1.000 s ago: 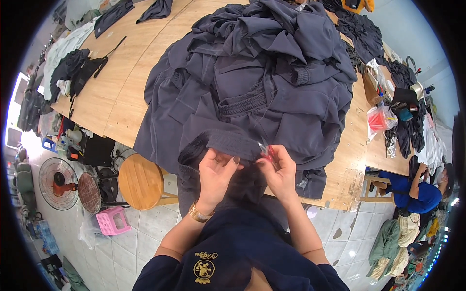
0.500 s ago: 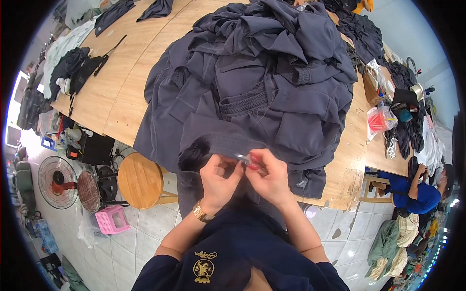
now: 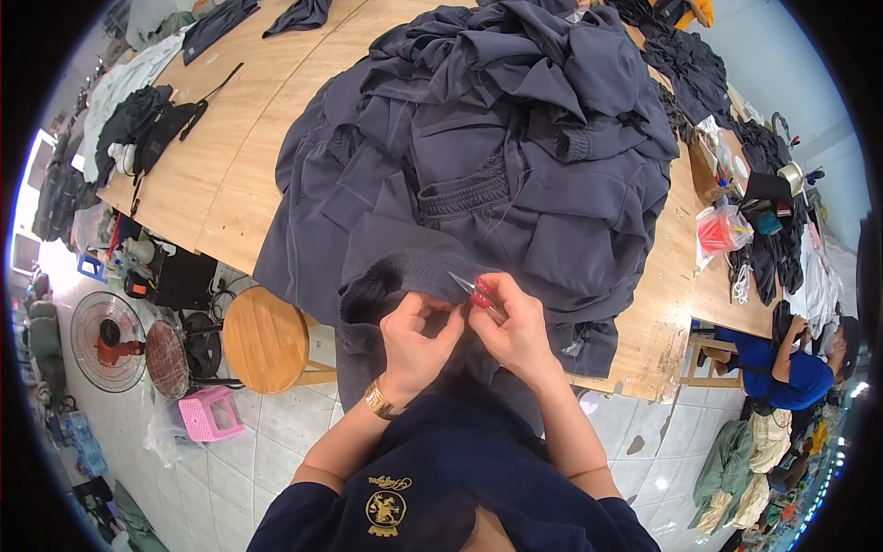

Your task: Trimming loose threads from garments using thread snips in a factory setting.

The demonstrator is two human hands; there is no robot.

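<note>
At your far left stands a round wire-caged fan with an orange-red motor housing (image 3: 108, 342), near a pink plastic stool (image 3: 195, 419). A round, pale wooden stool (image 3: 265, 340) sits closer to you, beside the table edge.

Your left hand (image 3: 418, 336), below a gold-coloured wristwatch (image 3: 378, 401), has its thumb and forefinger pinched together on the near edge of a dark grey, elastic-gathered fabric band (image 3: 414, 269). The band lies just beyond your fingertips, its long axis running left to right in a shallow curve, its open end toward your left.

Your right hand (image 3: 510, 327) grips small, pointed metal snips (image 3: 463, 282), fingers closed around the handle. Their long axis slants away and leftward, the tip over the band; whether it touches cloth, you cannot tell from here. The left fingertips are just beside the right ones.

Beyond both hands spreads a heap of dark grey garments (image 3: 579, 212). At far right, a co-worker in blue (image 3: 800, 373) sits by the table.
</note>
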